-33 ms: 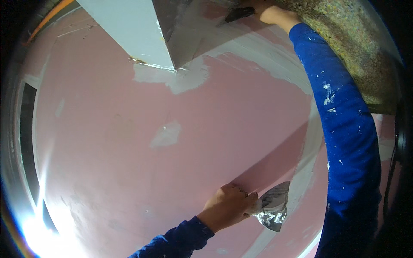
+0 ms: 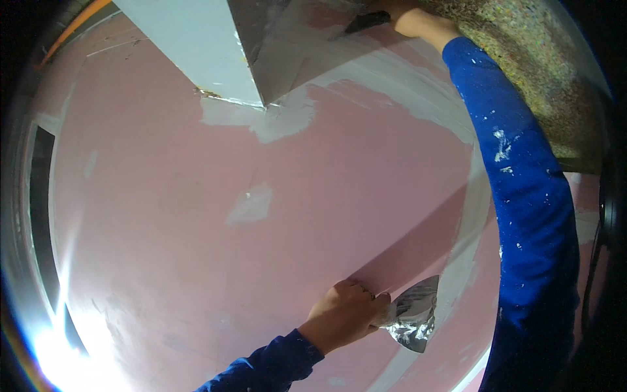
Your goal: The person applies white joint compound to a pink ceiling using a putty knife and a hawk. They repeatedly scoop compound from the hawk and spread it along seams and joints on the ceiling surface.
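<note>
In the lower middle, my left hand (image 2: 347,311) is closed around a putty knife (image 2: 417,313). Its wide, shiny blade is smeared with pale filler and points to the right. At the far upper right my right hand (image 2: 406,18) stretches out, gripping a dark-bladed putty knife (image 2: 366,22). That blade lies against or very near a patch of grey-white filler (image 2: 392,72) on the pink board (image 2: 196,261); contact cannot be made out. The fingers of this hand are partly in shadow. White specks dot my blue right sleeve.
A pale box-shaped column (image 2: 196,46) meets the pink board at the upper middle. Speckled foam-like material (image 2: 522,59) lines the upper right. A dark slot (image 2: 43,189) and a bright lamp glare (image 2: 62,359) are on the left. An orange tube (image 2: 75,29) curves at the upper left.
My right hand and its putty knife have shifted very slightly to the right. The left hand is practically unmoved.
</note>
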`<state>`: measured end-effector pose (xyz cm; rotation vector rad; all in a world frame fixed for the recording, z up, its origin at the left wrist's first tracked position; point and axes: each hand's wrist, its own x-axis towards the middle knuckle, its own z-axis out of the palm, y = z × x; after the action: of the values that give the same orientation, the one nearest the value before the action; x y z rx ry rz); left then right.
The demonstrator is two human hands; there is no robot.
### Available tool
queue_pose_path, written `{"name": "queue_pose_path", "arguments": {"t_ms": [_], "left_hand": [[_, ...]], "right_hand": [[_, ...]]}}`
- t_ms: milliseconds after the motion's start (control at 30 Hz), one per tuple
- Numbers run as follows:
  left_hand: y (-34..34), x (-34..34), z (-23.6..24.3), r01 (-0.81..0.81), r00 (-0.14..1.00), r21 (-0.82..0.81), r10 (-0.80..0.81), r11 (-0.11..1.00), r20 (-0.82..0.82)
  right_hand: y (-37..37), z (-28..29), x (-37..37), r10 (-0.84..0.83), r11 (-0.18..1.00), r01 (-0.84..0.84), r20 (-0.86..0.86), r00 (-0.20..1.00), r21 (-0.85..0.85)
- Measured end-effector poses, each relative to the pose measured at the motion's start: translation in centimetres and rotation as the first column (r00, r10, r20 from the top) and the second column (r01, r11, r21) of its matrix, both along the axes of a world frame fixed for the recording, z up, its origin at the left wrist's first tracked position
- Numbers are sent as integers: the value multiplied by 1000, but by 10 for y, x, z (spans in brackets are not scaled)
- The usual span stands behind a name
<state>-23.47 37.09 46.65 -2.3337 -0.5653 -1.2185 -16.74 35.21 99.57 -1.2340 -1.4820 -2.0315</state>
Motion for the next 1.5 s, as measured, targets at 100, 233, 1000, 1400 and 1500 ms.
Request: {"name": "queue_pose_path", "arguments": {"t_ms": [100, 233, 1000, 1400, 1500], "left_hand": [[0, 1, -2, -19, 1000, 8, 18, 1000, 21], [-2, -1, -1, -21, 1000, -18, 20, 1000, -15], [-20, -3, 19, -154, 984, 25, 155, 988, -90], [-19, -1, 22, -152, 984, 54, 156, 987, -81], [-22, 0, 21, -166, 983, 31, 168, 986, -68]], "right_hand": [[-13, -15, 12, -44, 993, 44, 6, 999, -109], [-37, -45, 51, 217, 957, -165, 206, 954, -240], [-33, -60, 288, 156, 984, -142, 132, 979, -107], [-21, -94, 395, 116, 980, -129, 90, 989, 152], [-17, -156, 399, 540, 829, -476, -201, 817, 293]]}}
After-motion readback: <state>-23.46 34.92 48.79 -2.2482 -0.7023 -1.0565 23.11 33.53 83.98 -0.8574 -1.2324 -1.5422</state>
